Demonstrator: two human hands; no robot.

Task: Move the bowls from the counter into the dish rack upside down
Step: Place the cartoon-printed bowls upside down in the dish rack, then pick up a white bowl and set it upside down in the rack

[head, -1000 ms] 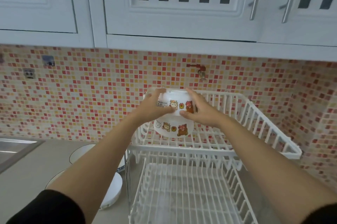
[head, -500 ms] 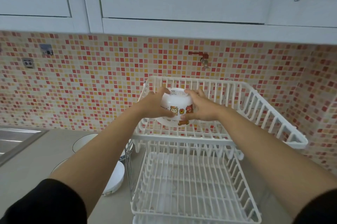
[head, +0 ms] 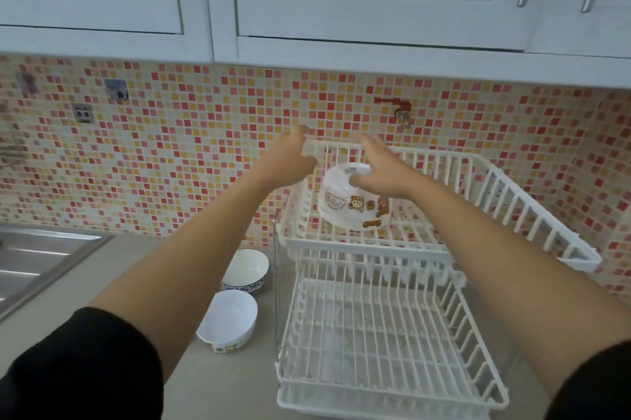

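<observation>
Change: both hands have let go of the cartoon bowl [head: 353, 202]
Bowl: upside down on the dish rack [head: 512, 201] upper tier
Left hand [head: 290, 160]: open, empty
Right hand [head: 382, 168]: open, just above the bowl
Counter [head: 112, 266]: two white bowls [head: 235, 300]

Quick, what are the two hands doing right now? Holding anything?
Left hand: open, empty, beside the rack's top-left corner.
Right hand: open, fingers spread over the upside-down cartoon bowl, not gripping it.
</observation>
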